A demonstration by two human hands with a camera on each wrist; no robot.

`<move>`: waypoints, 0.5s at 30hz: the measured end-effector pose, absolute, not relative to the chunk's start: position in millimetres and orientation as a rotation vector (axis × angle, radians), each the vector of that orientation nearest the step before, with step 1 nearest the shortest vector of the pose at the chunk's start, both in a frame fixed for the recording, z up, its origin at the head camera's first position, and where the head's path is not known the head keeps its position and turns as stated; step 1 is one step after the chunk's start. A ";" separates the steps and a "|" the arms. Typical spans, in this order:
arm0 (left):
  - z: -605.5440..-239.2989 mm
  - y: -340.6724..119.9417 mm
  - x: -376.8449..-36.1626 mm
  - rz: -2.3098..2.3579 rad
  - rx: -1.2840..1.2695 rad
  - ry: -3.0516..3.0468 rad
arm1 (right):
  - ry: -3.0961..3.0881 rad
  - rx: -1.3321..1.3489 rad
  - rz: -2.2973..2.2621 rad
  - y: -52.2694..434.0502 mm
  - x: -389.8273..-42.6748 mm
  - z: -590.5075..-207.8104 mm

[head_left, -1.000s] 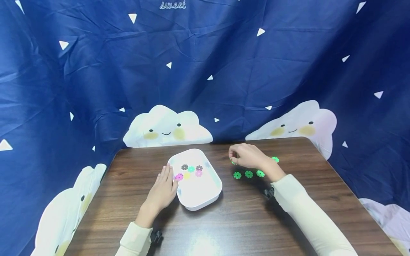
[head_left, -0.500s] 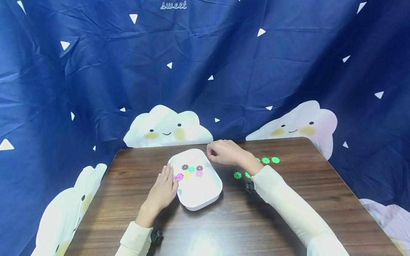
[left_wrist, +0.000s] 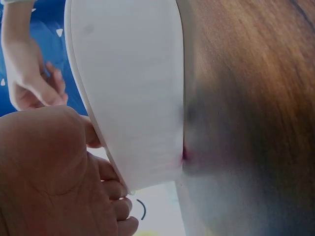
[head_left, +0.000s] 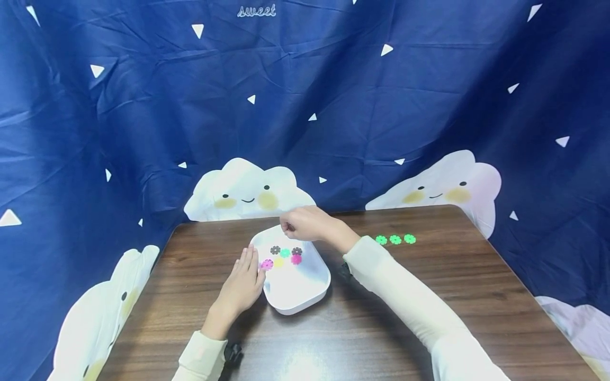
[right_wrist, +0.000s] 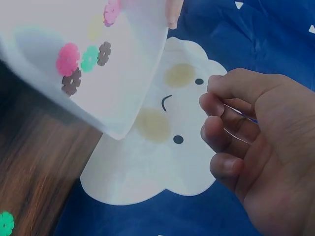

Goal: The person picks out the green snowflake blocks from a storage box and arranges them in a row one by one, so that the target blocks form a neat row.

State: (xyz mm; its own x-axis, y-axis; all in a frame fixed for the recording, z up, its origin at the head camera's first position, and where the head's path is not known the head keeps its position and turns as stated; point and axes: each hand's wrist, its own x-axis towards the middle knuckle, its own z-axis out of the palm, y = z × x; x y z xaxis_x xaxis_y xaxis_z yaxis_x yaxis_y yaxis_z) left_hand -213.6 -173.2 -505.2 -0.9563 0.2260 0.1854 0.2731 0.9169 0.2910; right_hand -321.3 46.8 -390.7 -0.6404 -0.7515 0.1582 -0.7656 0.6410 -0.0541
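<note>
A white tray (head_left: 290, 291) holds several flower-shaped plastic discs: a brown disc (head_left: 275, 250), a teal disc (head_left: 285, 253), a pink disc (head_left: 296, 259), a yellow disc (head_left: 278, 262), a magenta disc (head_left: 267, 264) and another brown one. Against the tray's left rim rests my left hand (head_left: 242, 278), its fingers extended. My right hand (head_left: 307, 223) hovers over the tray's far right end. In the right wrist view its fingers (right_wrist: 226, 167) are loosely bent, and no disc shows between thumb and forefinger. Three green discs (head_left: 395, 239) lie in a row to the right.
The wooden table (head_left: 410, 280) ends at a dark blue curtain (head_left: 343, 100) with cloud prints. My right forearm and sleeve (head_left: 395, 286) hide part of the table where other green discs lay. One green disc (right_wrist: 6, 223) shows at the right wrist view's lower left corner.
My right hand has moved left, from a green disc on the table to above the tray. Its forearm now covers the front green discs. My left hand stays at the rim.
</note>
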 end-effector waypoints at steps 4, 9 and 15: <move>-506.1 -173.9 -213.6 -0.496 -0.388 -2.923 | -2.760 1.298 0.162 33.5 -326.3 -392.9; -505.9 -174.3 -213.6 -0.466 -0.376 -2.948 | -2.784 1.334 0.124 19.1 -331.1 -397.3; -501.3 -173.3 -211.4 -0.468 -0.363 -2.956 | -2.819 1.372 0.083 5.3 -336.5 -408.4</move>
State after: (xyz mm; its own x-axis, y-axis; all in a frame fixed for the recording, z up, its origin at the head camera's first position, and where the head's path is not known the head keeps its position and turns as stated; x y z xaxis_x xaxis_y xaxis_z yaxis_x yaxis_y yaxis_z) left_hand -211.4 -173.3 -501.3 -0.9632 0.2155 0.1609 0.2546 0.9232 0.2879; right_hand -336.5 5.3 -408.4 -0.6172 -0.7863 0.0277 -0.7866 0.6158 -0.0455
